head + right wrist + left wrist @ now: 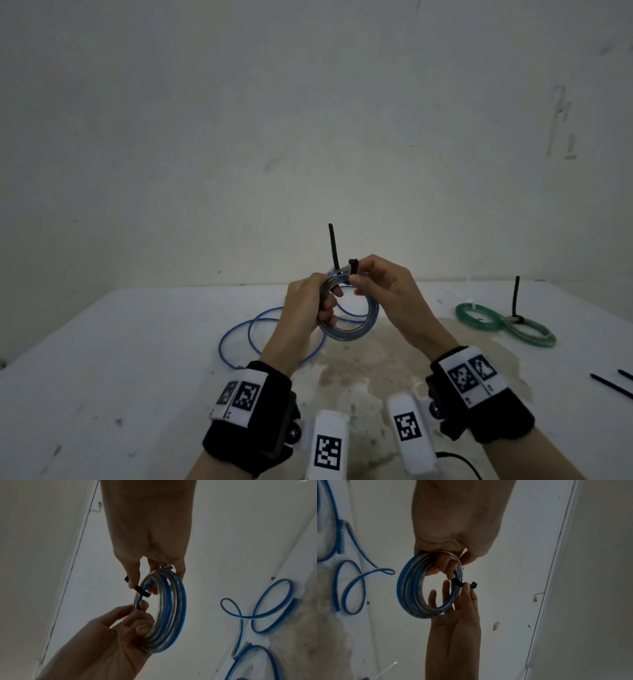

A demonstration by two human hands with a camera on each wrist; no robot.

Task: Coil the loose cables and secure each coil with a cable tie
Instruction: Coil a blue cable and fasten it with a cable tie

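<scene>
Above the table, my left hand grips one side of a coil of blue and clear cable, its fingers curled through the ring. A black cable tie wraps the top of the coil, and its tail stands straight up. My right hand pinches the tie's short end between thumb and fingers, right against the coil. The rest of the blue cable lies in loose loops on the table behind my left hand.
At the right of the white table lie a green coil and a grey-green coil, overlapping, with a black tie standing up where they meet. Spare black ties lie at the right edge. A wall rises just behind.
</scene>
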